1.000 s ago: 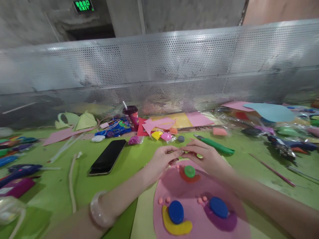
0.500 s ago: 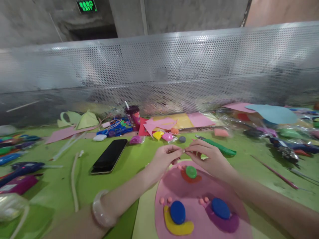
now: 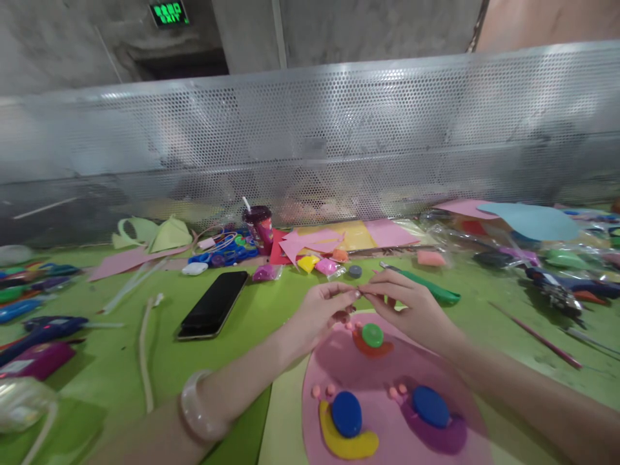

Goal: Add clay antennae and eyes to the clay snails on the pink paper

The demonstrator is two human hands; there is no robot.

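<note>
My left hand and my right hand meet fingertip to fingertip above the far edge of a pink paper oval. Both are closed in a pinch; whatever sits between the tips is too small to name. Three clay snails lie on the oval. One has a green disc on an orange body. Another carries a blue disc on a yellow body. The third has a blue disc on a purple body. Small pink balls mark their heads.
A black phone lies left of my hands. Behind stand a cup with a straw, clay packets and paper sheets. A green utility knife and a thin reddish tool lie right. Glue guns are far left.
Hardly anything differs. My fingertips have shifted slightly while staying pinched together, and the whole view has moved by a few pixels.
</note>
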